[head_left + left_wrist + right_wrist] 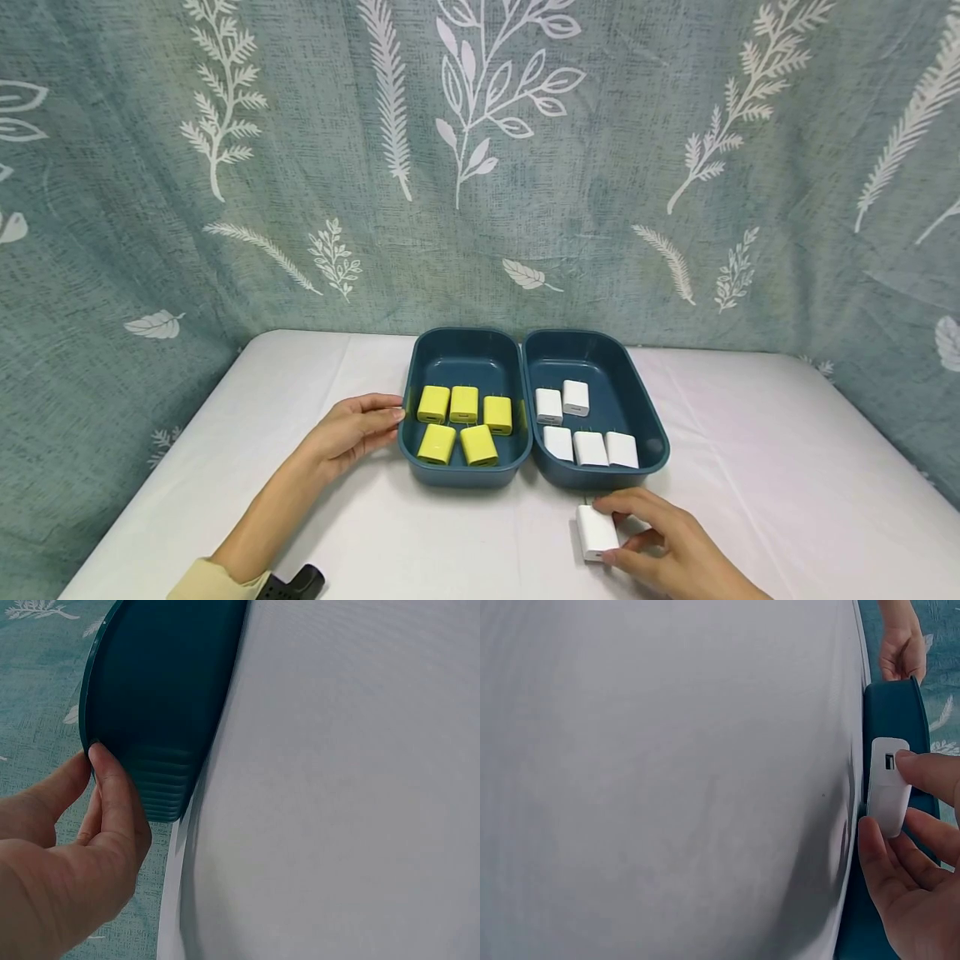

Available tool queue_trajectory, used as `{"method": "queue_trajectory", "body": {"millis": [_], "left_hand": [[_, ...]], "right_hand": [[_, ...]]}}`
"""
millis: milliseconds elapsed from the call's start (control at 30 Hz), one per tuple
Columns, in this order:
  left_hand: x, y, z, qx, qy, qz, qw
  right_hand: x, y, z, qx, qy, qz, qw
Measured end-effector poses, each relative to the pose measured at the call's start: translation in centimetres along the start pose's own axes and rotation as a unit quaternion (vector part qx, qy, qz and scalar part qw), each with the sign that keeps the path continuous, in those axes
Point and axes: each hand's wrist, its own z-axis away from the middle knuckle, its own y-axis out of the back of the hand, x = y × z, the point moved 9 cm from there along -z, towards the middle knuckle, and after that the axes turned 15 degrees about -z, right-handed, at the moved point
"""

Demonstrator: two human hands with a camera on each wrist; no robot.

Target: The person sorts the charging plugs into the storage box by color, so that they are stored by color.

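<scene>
My right hand [667,537] pinches a white USB charger plug [597,533] by its edges, just in front of the right blue bin [630,479]. The charger's thin prongs point toward the bin, and its USB slot shows in the right wrist view, where the hand [922,892] has fingers on both sides of the charger [889,787]. At the outer side of the left blue bin [465,477], my left hand [352,429] pinches the rim with thumb and fingertips. Several yellow chargers [464,404] lie in the left bin, several white ones [591,448] in the right.
Both bins stand side by side on a white-covered table [450,542], near its far edge. Behind it hangs a grey-green curtain [480,250] with white leaf prints. A black wrist device [296,583] sits at the left sleeve [217,581].
</scene>
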Motion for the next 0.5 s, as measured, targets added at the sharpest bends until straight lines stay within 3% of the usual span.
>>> {"method": "queue_trajectory", "body": {"millis": [133, 300, 333, 400, 500], "left_hand": [[-0.1, -0.1, 0.0, 0.000, 0.002, 0.000, 1.0000], [-0.1, -0.1, 0.1, -0.003, 0.003, -0.003, 1.0000], [-0.1, -0.1, 0.1, -0.003, 0.003, -0.003, 1.0000], [0.0, -0.1, 0.1, -0.003, 0.001, -0.004, 1.0000], [0.0, 0.0, 0.1, -0.002, 0.001, -0.004, 1.0000]], "right_hand": [[-1.0, -0.1, 0.2, 0.002, 0.012, 0.001, 0.9999], [-1.8, -0.1, 0.2, -0.009, -0.055, -0.027, 0.9981], [-2.2, -0.1, 0.2, -0.011, -0.053, -0.034, 0.9979], [-3.5, 0.0, 0.1, -0.013, -0.017, -0.040, 0.9990], [-5.7, 0.5, 0.0, -0.005, 0.081, -0.029, 0.9963]]}}
